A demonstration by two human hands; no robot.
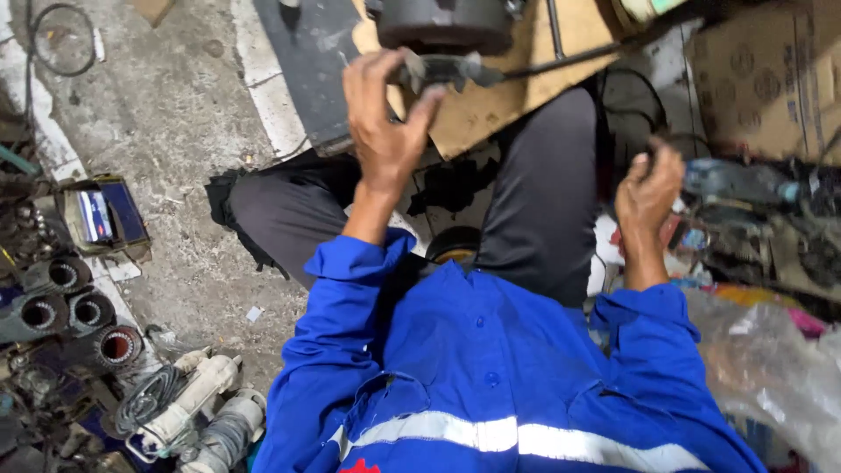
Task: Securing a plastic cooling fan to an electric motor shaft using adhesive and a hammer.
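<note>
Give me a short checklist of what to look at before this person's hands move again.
1. Left hand grips the dark tool handle: ok.
2. Right hand holds something: cannot tell, the fingers are curled and hide it.
3. Cardboard sheet lies under the round dark part: ok.
4. Thin rod leading from the handle is free of the hands: ok.
5. Floor beside the right hand is tidy: not ok, a plastic bottle and scraps lie there.

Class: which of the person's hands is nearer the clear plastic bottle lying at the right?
Right. The right hand hovers just left of the bottle; the left hand is far across, gripping a dark tool.
</note>
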